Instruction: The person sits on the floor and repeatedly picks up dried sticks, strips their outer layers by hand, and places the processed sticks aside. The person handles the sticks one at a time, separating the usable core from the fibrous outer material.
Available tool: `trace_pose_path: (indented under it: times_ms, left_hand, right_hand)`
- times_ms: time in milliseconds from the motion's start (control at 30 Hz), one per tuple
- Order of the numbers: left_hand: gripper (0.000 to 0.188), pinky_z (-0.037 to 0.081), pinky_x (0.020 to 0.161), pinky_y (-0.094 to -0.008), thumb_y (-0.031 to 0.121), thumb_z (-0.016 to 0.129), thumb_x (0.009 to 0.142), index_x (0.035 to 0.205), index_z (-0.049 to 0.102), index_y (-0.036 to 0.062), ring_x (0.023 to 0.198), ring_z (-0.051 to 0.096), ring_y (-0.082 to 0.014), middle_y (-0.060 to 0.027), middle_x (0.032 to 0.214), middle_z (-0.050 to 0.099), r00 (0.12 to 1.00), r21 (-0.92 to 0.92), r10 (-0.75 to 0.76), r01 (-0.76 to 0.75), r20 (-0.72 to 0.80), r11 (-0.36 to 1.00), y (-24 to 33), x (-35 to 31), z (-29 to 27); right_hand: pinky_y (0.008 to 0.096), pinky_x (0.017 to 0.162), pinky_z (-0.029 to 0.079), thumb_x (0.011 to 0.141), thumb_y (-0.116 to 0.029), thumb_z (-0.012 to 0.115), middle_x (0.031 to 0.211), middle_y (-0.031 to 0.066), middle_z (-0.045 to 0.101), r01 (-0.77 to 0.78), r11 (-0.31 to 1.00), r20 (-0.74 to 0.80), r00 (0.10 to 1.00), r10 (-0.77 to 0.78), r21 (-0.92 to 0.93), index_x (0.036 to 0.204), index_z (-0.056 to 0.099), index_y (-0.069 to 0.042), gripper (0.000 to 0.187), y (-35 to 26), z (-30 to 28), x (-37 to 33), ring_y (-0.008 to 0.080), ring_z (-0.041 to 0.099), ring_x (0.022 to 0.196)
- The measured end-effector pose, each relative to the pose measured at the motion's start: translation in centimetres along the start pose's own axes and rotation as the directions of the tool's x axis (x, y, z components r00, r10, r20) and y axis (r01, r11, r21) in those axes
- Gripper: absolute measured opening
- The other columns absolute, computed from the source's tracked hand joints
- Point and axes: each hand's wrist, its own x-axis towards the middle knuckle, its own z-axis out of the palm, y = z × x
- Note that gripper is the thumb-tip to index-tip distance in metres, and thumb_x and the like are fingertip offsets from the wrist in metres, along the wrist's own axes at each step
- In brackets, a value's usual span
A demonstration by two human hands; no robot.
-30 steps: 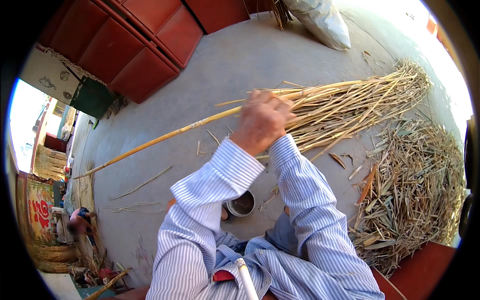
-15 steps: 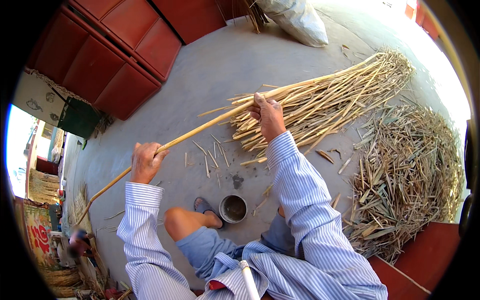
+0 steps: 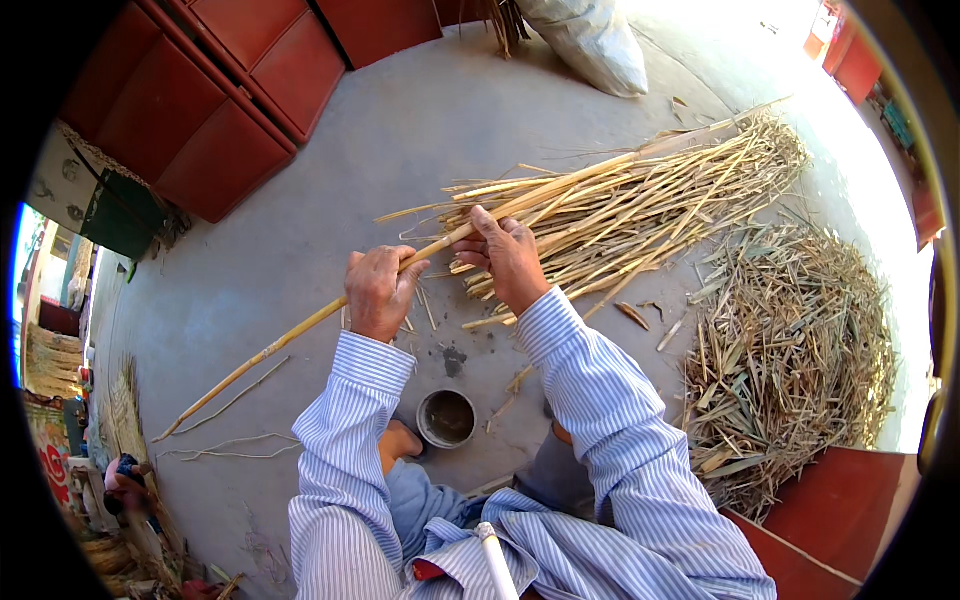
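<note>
Gripping one long reed stalk mid-frame, the left hand and right hand have fingers clamped around it, beside the reed bundle.

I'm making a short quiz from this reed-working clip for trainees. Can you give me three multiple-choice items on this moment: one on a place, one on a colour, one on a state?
1. Where does the small round cup stand?
A. on the concrete floor near the person's foot
B. on top of the red cabinets
C. on the heap of dry husks

2. What colour are the cabinets at the upper left?
A. green
B. red
C. white

3. How is the long reed stalk held?
A. lying untouched on the floor
B. by the right hand only
C. by both hands

Answers: 
1 A, the cup sits on bare floor between the sleeves. 
2 B, their panels are dark red. 
3 C, the left hand wraps it and the right hand grips it by the reed bundle.
</note>
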Motion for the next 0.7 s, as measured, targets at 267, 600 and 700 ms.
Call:
trace_pose_path:
  times_ms: [267,600,700]
  left_hand:
    - [0.024,0.047,0.061,-0.0343,0.025,0.081,0.078,0.082,0.068,0.0051,0.066,0.059,-0.0192,-0.0051,0.071,0.068,0.926,-0.341,-0.352,0.378,0.138,0.861,-3.2,-2.1,1.5]
    - [0.029,0.046,0.057,-0.0219,0.028,0.073,0.089,0.084,0.065,0.001,0.063,0.055,-0.0072,-0.0024,0.071,0.063,0.66,-0.487,-0.324,0.733,0.677,0.475,-7.0,-0.9,-3.0]
    - [0.029,0.046,0.057,-0.0231,0.028,0.074,0.087,0.086,0.065,0.0004,0.062,0.055,-0.0076,-0.003,0.072,0.063,0.729,-0.518,-0.278,0.655,0.626,0.551,-8.2,-1.6,-3.1]
  right_hand:
    - [0.027,0.071,0.058,0.097,-0.031,0.059,0.088,0.0138,0.07,0.168,0.969,0.125,0.981,-0.146,-0.18,0.099,0.064,0.006,0.037,-0.2,-0.1,0.3,0.0173,0.069,0.077]
    - [0.0315,0.077,0.06,0.096,-0.026,0.064,0.093,0.0137,0.07,0.347,0.903,0.246,0.926,-0.287,-0.252,0.107,0.062,0.003,0.031,-0.2,0.5,0.6,0.0213,0.071,0.084]
    - [0.0291,0.071,0.06,0.095,-0.026,0.064,0.089,0.0132,0.07,0.367,0.887,0.189,0.927,-0.324,-0.28,0.105,0.061,0.003,0.031,0.0,0.8,0.3,0.0195,0.071,0.078]
